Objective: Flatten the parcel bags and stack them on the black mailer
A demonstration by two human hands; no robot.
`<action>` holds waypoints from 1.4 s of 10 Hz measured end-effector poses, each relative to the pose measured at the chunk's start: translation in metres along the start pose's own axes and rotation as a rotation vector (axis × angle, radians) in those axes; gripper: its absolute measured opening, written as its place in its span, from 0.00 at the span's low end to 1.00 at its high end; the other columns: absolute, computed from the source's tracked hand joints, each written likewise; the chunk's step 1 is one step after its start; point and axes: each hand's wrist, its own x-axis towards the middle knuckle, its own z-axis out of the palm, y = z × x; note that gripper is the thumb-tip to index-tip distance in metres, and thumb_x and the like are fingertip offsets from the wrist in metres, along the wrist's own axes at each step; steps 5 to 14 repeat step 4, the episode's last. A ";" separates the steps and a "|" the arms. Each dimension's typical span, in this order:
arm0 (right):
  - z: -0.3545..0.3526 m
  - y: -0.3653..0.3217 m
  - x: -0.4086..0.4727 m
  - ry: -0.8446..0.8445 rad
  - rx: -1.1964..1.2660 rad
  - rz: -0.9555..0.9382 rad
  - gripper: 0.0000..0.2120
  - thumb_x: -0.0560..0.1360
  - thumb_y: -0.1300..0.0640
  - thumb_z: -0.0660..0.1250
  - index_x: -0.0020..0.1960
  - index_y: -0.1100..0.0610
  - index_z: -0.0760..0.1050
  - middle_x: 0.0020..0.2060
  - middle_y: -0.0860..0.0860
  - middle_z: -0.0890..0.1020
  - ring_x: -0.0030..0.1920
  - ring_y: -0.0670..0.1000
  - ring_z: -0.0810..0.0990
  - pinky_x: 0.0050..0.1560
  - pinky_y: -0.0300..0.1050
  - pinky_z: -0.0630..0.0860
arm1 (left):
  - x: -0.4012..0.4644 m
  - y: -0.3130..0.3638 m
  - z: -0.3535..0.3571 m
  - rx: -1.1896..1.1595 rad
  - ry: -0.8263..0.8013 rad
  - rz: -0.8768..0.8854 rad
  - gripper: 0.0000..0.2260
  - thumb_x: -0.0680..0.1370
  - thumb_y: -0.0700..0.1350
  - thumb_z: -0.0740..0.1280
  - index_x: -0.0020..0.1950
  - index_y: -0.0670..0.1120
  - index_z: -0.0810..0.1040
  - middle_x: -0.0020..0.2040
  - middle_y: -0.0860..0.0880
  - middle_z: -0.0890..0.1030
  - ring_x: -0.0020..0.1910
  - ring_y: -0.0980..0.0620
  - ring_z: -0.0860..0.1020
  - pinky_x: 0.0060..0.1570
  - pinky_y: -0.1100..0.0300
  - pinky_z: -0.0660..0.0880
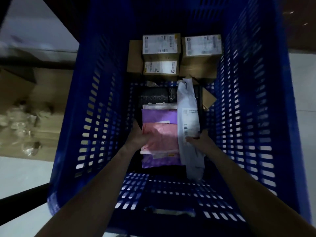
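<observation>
Both arms reach down into a deep blue perforated crate (89, 117), and all task items lie on its floor. The black mailer (153, 96) lies flat at the centre of the floor, its far end exposed toward 12 o'clock; it serves as the base layer, so the bags rest on it rather than on the bare crate floor. A purple bag (158, 116) lies on the mailer, and a pink bag (161, 135) lies on top of the purple one, leaving purple visible at both the 12 o'clock and 6 o'clock ends. The left hand (137, 134) is at the 9 o'clock edge of the pink bag, its fingers curled onto that edge, apparently to press the bag flat and square it on the stack. The right hand (199, 139) grips the white parcel bag (189, 124) near its middle, fingers wrapped around its 3 o'clock side. The white bag's long axis runs from 12 to 6 o'clock, its printed label facing up and its far end crumpled; it stands on the 3 o'clock side of the stack, partly overlapping the pink bag, and appears raised on edge, not yet flat. This grip probably allows the bag to be turned down onto the stack. Labelled cardboard boxes (161, 43) occupy the 12 o'clock end of the crate, clear of the stack.
</observation>
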 end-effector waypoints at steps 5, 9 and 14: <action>-0.050 -0.074 -0.139 0.188 -0.081 -0.166 0.28 0.74 0.57 0.65 0.71 0.60 0.59 0.67 0.58 0.68 0.63 0.60 0.72 0.52 0.43 0.67 | -0.128 0.101 -0.074 -0.010 0.023 0.158 0.31 0.78 0.45 0.66 0.77 0.45 0.55 0.73 0.51 0.60 0.72 0.54 0.59 0.68 0.65 0.56; -0.050 -0.074 -0.139 0.188 -0.081 -0.166 0.28 0.74 0.57 0.65 0.71 0.60 0.59 0.67 0.58 0.68 0.63 0.60 0.72 0.52 0.43 0.67 | -0.128 0.101 -0.074 -0.010 0.023 0.158 0.31 0.78 0.45 0.66 0.77 0.45 0.55 0.73 0.51 0.60 0.72 0.54 0.59 0.68 0.65 0.56; -0.050 -0.074 -0.139 0.188 -0.081 -0.166 0.28 0.74 0.57 0.65 0.71 0.60 0.59 0.67 0.58 0.68 0.63 0.60 0.72 0.52 0.43 0.67 | -0.128 0.101 -0.074 -0.010 0.023 0.158 0.31 0.78 0.45 0.66 0.77 0.45 0.55 0.73 0.51 0.60 0.72 0.54 0.59 0.68 0.65 0.56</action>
